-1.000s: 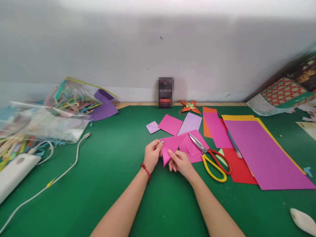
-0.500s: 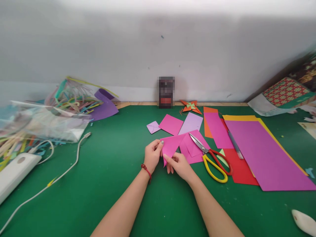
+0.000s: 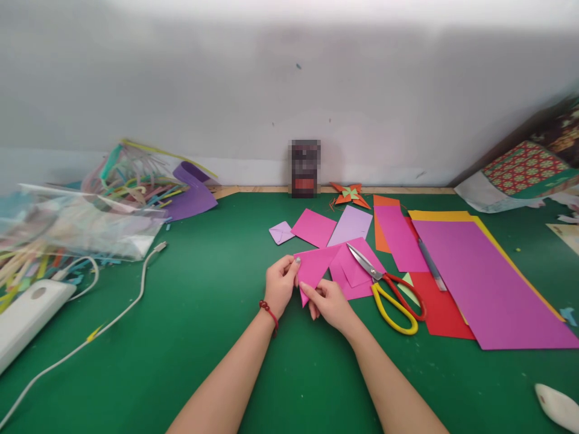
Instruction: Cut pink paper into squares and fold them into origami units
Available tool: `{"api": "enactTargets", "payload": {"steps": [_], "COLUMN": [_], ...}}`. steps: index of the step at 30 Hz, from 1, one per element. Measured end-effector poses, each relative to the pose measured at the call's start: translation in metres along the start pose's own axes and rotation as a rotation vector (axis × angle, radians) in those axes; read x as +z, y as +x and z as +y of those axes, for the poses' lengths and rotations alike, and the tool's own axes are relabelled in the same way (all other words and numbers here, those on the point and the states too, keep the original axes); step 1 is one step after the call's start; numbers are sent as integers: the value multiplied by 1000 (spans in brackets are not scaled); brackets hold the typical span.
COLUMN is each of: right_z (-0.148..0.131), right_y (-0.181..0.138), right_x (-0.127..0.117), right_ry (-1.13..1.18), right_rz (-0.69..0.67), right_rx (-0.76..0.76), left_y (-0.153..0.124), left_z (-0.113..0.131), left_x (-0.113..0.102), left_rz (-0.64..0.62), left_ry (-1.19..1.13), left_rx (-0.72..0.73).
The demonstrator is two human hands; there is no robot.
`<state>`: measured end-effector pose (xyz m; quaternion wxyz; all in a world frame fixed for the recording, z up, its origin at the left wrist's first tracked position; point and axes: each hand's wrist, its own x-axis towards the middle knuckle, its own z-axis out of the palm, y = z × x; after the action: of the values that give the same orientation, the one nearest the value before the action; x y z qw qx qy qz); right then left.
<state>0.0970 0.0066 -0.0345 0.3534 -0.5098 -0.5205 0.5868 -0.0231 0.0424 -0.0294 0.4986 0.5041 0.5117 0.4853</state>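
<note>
a pale wall [image 3: 181,90] stands behind a green table [image 3: 199,313], with a dark blurred box [image 3: 306,163] upright at its foot. near the middle of the table, the pink paper [image 3: 314,265], folded to a triangle, is between the person's two hands, one corner pointing down toward the person. the left hand [image 3: 279,284], with a red bracelet [image 3: 270,314] at its wrist, pinches the paper's left edge, thumb on top; the right hand [image 3: 333,306] pinches it near the lower corner, thumb laid on the front and fingers partly hidden beneath. just right of the paper, scissors [image 3: 373,274] lie with their blades over a pink sheet [image 3: 362,292]. beyond the hands are a small lilac square [image 3: 281,233], a magenta square [image 3: 313,228] and a lilac sheet [image 3: 351,226], with an orange pinwheel [image 3: 356,199] farther back. to the right, a pen [image 3: 432,265] lies along the left edge of a large purple sheet [image 3: 488,283], a red sheet [image 3: 446,319] beside it. well to the left are a clear bag [image 3: 136,238] and a white cable [image 3: 122,322].
</note>
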Motion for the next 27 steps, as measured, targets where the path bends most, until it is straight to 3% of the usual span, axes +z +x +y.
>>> {"api": "enactTargets", "payload": {"steps": [9, 17, 27], "right_z": [-1, -3, -4], "right_y": [0, -2, -1], "right_x": [1, 2, 1], "right_ry": [-59, -62, -161], "right_rz": [29, -100, -47], "right_rx": [-37, -31, -71], "left_y": [0, 1, -1], "left_z": [-1, 3, 1], "left_x": [0, -1, 0], "left_rz": [23, 67, 118], "left_ry": [-17, -32, -1], "left_rx": [7, 0, 38]}}
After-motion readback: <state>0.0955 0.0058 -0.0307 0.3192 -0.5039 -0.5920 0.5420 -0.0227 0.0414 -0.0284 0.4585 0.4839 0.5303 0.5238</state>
